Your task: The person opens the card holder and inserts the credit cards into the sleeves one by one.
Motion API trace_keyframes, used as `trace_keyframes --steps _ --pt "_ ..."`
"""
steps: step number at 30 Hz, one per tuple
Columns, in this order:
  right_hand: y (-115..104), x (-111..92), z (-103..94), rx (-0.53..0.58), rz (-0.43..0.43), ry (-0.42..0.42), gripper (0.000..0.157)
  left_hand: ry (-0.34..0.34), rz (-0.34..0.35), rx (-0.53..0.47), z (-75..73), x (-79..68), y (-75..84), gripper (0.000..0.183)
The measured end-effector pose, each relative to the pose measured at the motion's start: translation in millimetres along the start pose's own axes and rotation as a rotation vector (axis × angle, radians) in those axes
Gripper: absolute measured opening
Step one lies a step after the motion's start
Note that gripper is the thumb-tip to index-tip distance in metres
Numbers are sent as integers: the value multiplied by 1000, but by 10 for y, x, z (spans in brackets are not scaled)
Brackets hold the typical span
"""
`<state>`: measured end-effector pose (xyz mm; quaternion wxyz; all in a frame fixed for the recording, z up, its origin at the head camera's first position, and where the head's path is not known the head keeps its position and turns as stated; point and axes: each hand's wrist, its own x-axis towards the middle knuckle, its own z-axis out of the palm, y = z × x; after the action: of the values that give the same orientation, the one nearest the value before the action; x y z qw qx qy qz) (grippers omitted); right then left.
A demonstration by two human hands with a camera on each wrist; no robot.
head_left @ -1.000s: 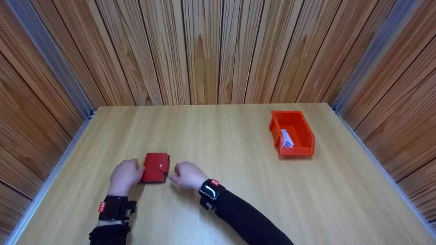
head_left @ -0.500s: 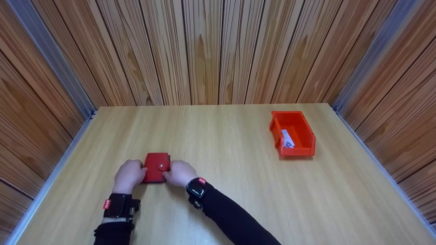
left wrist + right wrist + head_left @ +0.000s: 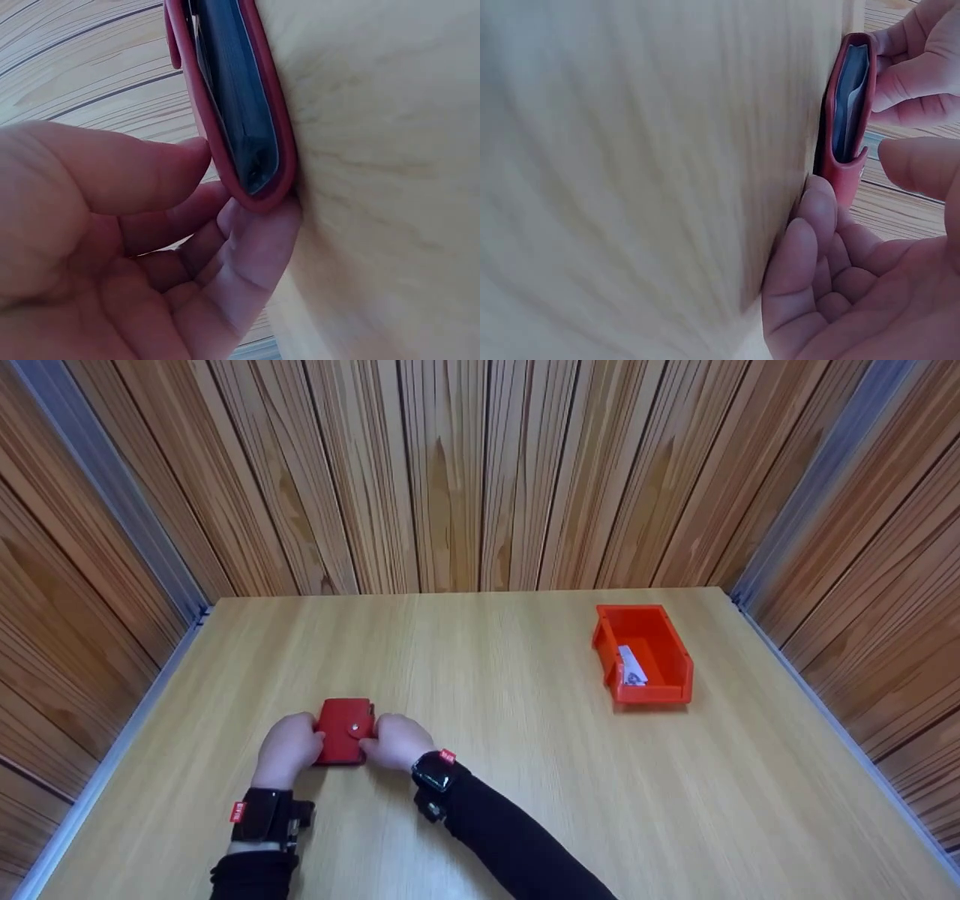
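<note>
A red card holder with a snap strap lies flat on the table, left of the middle in the head view. My left hand pinches its left edge, thumb on top and fingers curled low by the spine. At the strap side, my right hand has its fingers curled against the edge and its thumb over the cover. Dark sleeves with something pale among them show inside the card holder in the left wrist view. Seen from the right wrist, the fingertips meet its lower edge.
An orange-red open bin stands at the back right of the wooden table, with a white paper slip inside. Wood-panelled walls enclose the back and sides, with metal strips along the corners.
My right hand has moved left and taken the card holder's strap edge, from just beside it a second ago. My left hand has shifted slightly right. The card holder has hardly moved.
</note>
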<state>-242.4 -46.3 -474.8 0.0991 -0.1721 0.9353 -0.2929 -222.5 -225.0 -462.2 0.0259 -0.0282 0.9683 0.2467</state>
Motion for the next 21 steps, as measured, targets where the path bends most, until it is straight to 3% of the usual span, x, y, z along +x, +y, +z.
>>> trace_keyframes --steps 10,15,21 --pt "89 -10 -11 120 20 -20 25 -2 14 -39 40 -1 15 24" --pt "183 -69 -108 242 76 -75 20 -22 14 -113 95 -20 76 27" --pt "298 -122 -259 253 83 -118 21 -28 20 -148 171 -40 211 24"
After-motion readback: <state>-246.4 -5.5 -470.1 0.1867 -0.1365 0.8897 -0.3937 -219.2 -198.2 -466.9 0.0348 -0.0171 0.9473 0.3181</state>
